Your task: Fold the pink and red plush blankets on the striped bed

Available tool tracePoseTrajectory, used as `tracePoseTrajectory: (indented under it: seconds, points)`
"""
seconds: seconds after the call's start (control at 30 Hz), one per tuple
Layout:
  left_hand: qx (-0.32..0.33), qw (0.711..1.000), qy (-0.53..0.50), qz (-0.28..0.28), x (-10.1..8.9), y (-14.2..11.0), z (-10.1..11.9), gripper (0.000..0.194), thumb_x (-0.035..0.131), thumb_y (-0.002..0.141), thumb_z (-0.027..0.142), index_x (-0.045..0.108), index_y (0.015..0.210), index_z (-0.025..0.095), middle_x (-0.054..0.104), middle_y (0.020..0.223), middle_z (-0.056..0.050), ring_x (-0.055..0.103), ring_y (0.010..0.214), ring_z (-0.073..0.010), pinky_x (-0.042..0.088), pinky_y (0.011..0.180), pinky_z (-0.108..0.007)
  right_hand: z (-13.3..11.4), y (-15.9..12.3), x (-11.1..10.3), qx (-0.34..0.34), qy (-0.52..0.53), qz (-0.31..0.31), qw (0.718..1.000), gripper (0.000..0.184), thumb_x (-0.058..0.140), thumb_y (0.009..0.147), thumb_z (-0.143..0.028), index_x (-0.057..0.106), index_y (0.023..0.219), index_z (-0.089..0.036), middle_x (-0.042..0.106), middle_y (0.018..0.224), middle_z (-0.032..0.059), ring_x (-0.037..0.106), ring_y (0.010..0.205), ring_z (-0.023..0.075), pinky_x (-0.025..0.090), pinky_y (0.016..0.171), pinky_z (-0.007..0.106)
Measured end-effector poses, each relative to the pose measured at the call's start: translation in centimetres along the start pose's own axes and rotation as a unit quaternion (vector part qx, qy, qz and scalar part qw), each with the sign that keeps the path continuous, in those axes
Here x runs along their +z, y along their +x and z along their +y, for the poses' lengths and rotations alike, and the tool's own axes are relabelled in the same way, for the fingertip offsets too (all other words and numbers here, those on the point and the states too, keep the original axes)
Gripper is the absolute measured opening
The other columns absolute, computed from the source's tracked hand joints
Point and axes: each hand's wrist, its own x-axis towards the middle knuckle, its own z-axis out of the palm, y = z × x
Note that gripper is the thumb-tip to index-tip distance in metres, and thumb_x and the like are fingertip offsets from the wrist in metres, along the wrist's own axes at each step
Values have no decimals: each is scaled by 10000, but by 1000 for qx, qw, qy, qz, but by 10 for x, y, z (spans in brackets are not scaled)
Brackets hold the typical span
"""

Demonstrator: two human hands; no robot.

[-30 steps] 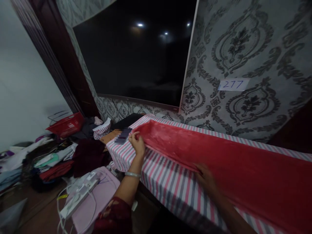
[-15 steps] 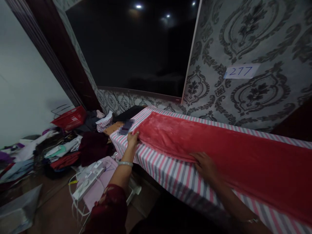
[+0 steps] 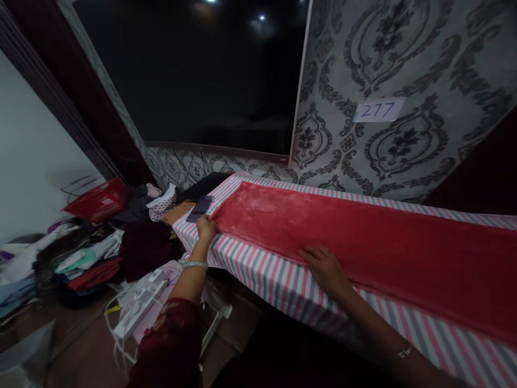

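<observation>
A long red plush cloth (image 3: 359, 231) lies spread lengthwise, seemingly in folded layers, over a pink, grey and white striped table cover (image 3: 266, 272). At its near left corner, my left hand (image 3: 207, 228) has its fingers closed on the cloth. My right hand (image 3: 325, 267) rests along the near edge, fingers stretched out and lying on the fabric; its thumb is mostly hidden. The far right end of the cloth runs out of view. Just beyond my left hand sits a dark phone (image 3: 198, 209), partly blurred out.
Heaps of clothes (image 3: 95, 261) cover the floor on the left, near a red basket (image 3: 97, 200). A white power strip (image 3: 139, 312) with cables lies below my left arm. Behind the table hangs a large television (image 3: 194, 75) on a patterned wall.
The near left part of the cloth has gone from wrinkled to smoother, its near edge straighter. My left hand has pulled the corner outward to the left. The view has shifted slightly.
</observation>
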Motion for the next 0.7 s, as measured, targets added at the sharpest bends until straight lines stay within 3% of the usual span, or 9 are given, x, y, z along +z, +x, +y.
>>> tracePoseTrajectory:
  seconds: [0.23, 0.4, 0.7]
  points:
    - [0, 999, 43, -22, -3, 1, 1, 126, 632, 653, 143, 533, 614, 211, 572, 609, -41, 620, 788, -268, 453, 723, -338, -4, 1, -2, 29, -16, -21, 999, 509, 438, 885, -66, 648, 1318, -231, 648, 1275, 124, 545, 1166, 284, 447, 993, 462]
    - [-3, 997, 46, -67, -14, 11, 5, 211, 701, 675, 269, 532, 559, 220, 549, 561, -38, 625, 763, -272, 455, 700, -332, -7, 1, -2, 33, -7, -11, 999, 506, 429, 888, -58, 660, 1301, -236, 650, 1276, 129, 552, 1169, 280, 438, 1003, 476]
    - [-96, 977, -46, -182, -23, 24, 0, 283, 767, 682, 388, 571, 622, 193, 552, 519, -23, 579, 523, -201, 419, 503, -296, -7, -1, -3, 37, 4, -3, 999, 507, 428, 878, -67, 659, 1303, -220, 652, 1265, 120, 543, 1156, 275, 426, 1014, 462]
